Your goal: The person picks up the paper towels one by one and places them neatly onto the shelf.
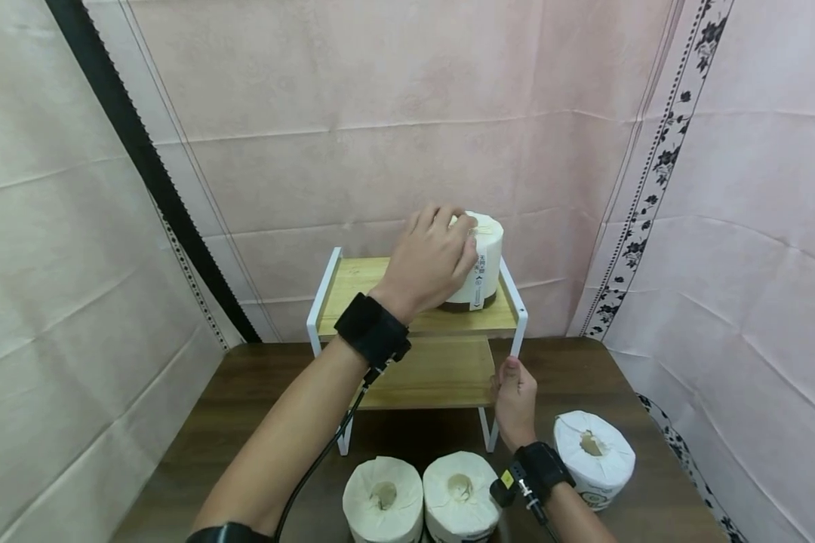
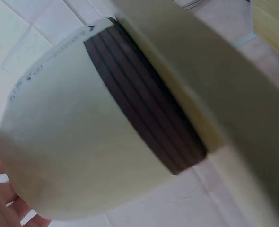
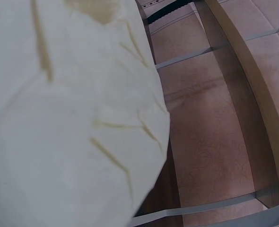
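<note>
On the top board of a small two-tier shelf (image 1: pixel 441 323) stands a wrapped toilet roll (image 1: pixel 491 253) with a brown band at its base. My left hand (image 1: pixel 429 260) grips this roll from above at its left side, fingers bent over the top. In the left wrist view the roll (image 2: pixel 82 127) stands against the board's edge, and fingers (image 2: pixel 4 203) show at its far end. Lower down, my right hand (image 1: pixel 516 400) holds the shelf's white right front post, thumb upward. A wrapped roll (image 3: pixel 82 142) fills much of the right wrist view, hiding that hand.
Two wrapped rolls, a left one (image 1: pixel 383 501) and a right one (image 1: pixel 460 498), stand side by side before the shelf. Another roll (image 1: pixel 594 458) stands right of my right wrist. All stand on a brown wooden table (image 1: pixel 258 407) with pale cloth (image 1: pixel 448 90) around it.
</note>
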